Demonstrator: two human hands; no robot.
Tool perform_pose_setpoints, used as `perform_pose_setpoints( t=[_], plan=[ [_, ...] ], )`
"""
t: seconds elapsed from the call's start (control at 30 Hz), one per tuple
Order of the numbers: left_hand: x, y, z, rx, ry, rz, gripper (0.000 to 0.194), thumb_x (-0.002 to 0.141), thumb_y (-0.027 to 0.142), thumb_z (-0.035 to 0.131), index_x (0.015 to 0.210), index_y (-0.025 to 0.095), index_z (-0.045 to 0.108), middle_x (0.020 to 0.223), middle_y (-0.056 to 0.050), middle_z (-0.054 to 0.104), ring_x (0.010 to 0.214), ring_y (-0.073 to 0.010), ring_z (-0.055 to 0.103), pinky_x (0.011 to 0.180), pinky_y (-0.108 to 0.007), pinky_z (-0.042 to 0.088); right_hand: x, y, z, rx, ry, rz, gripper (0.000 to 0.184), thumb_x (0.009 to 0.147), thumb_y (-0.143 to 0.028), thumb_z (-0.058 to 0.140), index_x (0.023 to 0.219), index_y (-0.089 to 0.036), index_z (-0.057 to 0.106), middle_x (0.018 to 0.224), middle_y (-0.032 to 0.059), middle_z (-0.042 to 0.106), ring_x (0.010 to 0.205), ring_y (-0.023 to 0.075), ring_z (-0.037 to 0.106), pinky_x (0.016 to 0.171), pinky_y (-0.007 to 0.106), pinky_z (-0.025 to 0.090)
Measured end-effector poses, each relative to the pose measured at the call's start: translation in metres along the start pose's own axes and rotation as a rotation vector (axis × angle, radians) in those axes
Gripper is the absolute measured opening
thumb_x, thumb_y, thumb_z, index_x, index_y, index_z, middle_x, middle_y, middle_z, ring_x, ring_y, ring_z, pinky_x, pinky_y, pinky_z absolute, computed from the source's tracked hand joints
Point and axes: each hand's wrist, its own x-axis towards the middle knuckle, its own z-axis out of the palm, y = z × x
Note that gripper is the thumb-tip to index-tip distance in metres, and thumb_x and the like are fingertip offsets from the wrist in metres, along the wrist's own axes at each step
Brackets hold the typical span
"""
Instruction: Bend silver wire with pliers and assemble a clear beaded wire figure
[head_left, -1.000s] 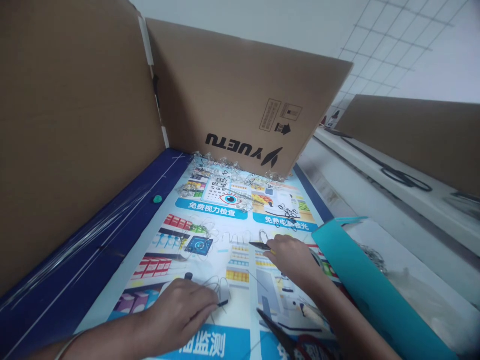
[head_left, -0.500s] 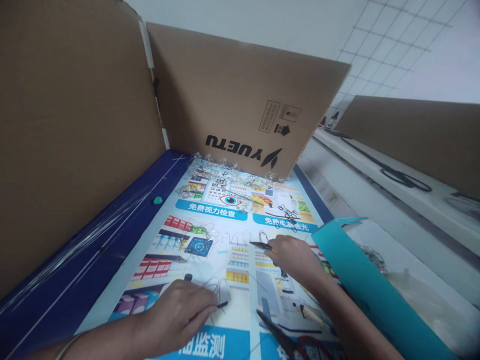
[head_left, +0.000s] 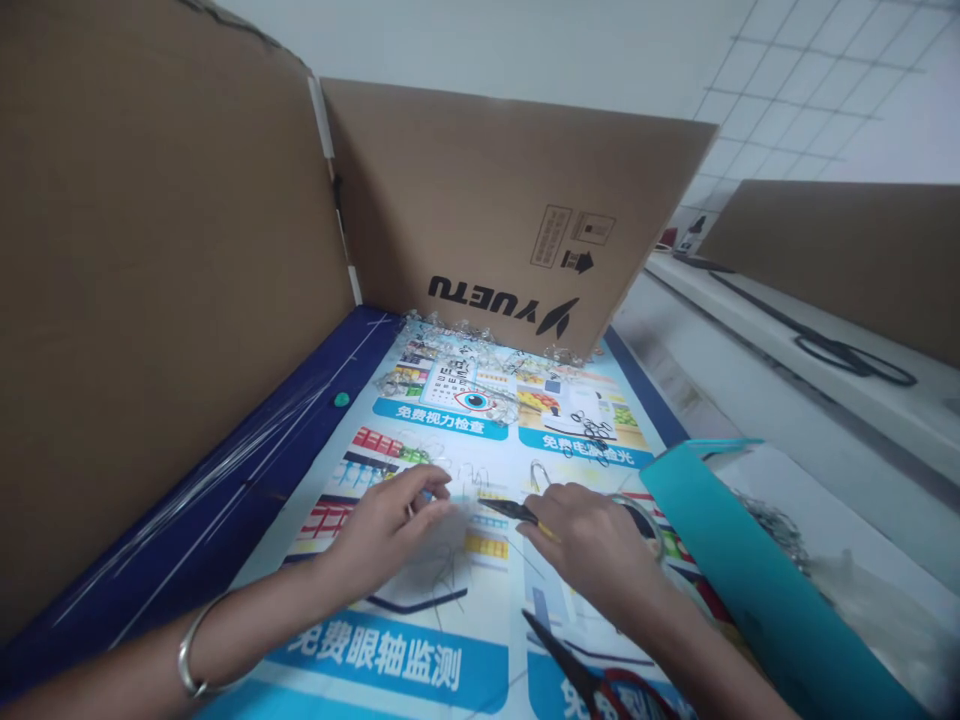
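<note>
Through the head camera I have both hands over a printed poster point(head_left: 491, 605) in the middle and lower part of the frame. My right hand point(head_left: 592, 530), right of centre, is closed around a pair of needle-nose pliers point(head_left: 511, 510): dark, tapering tips pointing left, with a bit of yellow grip beside the fingers. My left hand point(head_left: 397, 520), just left of centre, has its fingers curled with thumb and forefinger near each other; I cannot tell whether it grips anything.

Between the hands, at centre frame, I see thin silvery wire bent into narrow upright loops point(head_left: 474, 477); a separate rounded wire loop point(head_left: 538, 474) sits just above the right-hand fingers. These are so fine and pale that their ends blur into the print.

The cardboard panel point(head_left: 487, 210) at upper centre reads "YUETU", upside down. Poster captions read 免费视力检查, 免费电脑验光 (partly covered by small dark loops point(head_left: 595, 430)) and, lower left of centre, 免费眼轴监测. Another caption at the bottom begins 免费, mostly hidden by scissors point(head_left: 564, 655), whose red handles run off the lower edge. The turquoise box point(head_left: 757, 570) at lower right is cut off too; the pale contents are hard to identify.
</note>
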Motion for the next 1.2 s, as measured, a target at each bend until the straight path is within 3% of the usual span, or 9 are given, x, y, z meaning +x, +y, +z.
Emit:
perform_pose_setpoints(
  t=[0.2,0.3,0.4,0.53,0.7,1.03,1.2],
  plan=[
    [0.009,0.016,0.007,0.03,-0.103,-0.007,0.02,0.083,0.035,0.05,0.088,0.019,0.061,0.068,0.001,0.063,0.065,-0.0155,0.058,0.058,-0.023,0.039,-0.007,-0.016,-0.008,0.028,0.147,-0.13,0.009,0.084,-0.026,0.056,0.078,-0.02,0.056,0.068,0.0011,0.056,0.065,0.016,0.049,0.058,0.028,0.028],
    [0.005,0.012,0.012,-0.102,-0.122,-0.011,0.024,0.086,0.033,0.045,0.074,0.018,0.059,0.066,0.001,0.061,0.059,-0.0125,0.057,0.057,-0.021,0.039,-0.011,-0.021,-0.006,0.034,0.173,-0.156,0.011,0.086,-0.023,0.052,0.076,-0.019,0.055,0.067,0.0016,0.055,0.065,0.0162,0.048,0.059,0.029,0.028],
    [0.001,0.0,0.019,-0.26,-0.167,-0.111,0.03,0.086,0.036,0.046,0.066,0.016,0.056,0.058,0.003,0.057,0.047,-0.0095,0.053,0.052,-0.02,0.039,-0.017,-0.024,0.003,0.027,0.224,-0.137,0.012,0.088,-0.024,0.049,0.08,-0.019,0.057,0.068,0.0022,0.055,0.066,0.0163,0.047,0.06,0.029,0.029],
    [-0.001,-0.012,0.028,-0.469,-0.233,-0.201,0.032,0.084,0.04,0.048,0.068,0.015,0.058,0.057,0.002,0.06,0.042,-0.0086,0.052,0.048,-0.019,0.038,-0.027,-0.026,0.022,0.011,0.284,-0.106,0.013,0.088,-0.025,0.049,0.089,-0.017,0.059,0.07,0.0035,0.055,0.071,0.0168,0.049,0.066,0.029,0.032],
    [0.001,-0.009,0.029,-0.585,-0.268,-0.287,0.031,0.082,0.039,0.05,0.066,0.014,0.058,0.062,0.0,0.063,0.042,-0.0073,0.053,0.045,-0.018,0.035,-0.034,-0.024,0.039,0.019,0.27,-0.145,0.014,0.088,-0.023,0.05,0.094,-0.016,0.06,0.076,0.0046,0.058,0.077,0.0174,0.052,0.077,0.034,0.036],
    [0.0,-0.003,0.028,-0.744,-0.266,-0.402,0.033,0.076,0.044,0.056,0.064,0.014,0.052,0.055,0.002,0.06,0.037,-0.0055,0.048,0.04,-0.018,0.029,-0.035,-0.019,0.042,0.043,0.276,-0.187,0.017,0.088,-0.022,0.051,0.099,-0.015,0.06,0.079,0.0062,0.062,0.078,0.017,0.055,0.078,0.034,0.04],
    [-0.001,0.0,0.029,-0.806,-0.25,-0.422,0.032,0.075,0.044,0.058,0.066,0.014,0.051,0.055,0.002,0.059,0.036,-0.005,0.046,0.04,-0.018,0.028,-0.036,-0.02,0.043,0.017,0.346,-0.181,0.017,0.086,-0.022,0.053,0.1,-0.014,0.06,0.079,0.0061,0.063,0.076,0.0175,0.055,0.077,0.035,0.041]
  ],
)
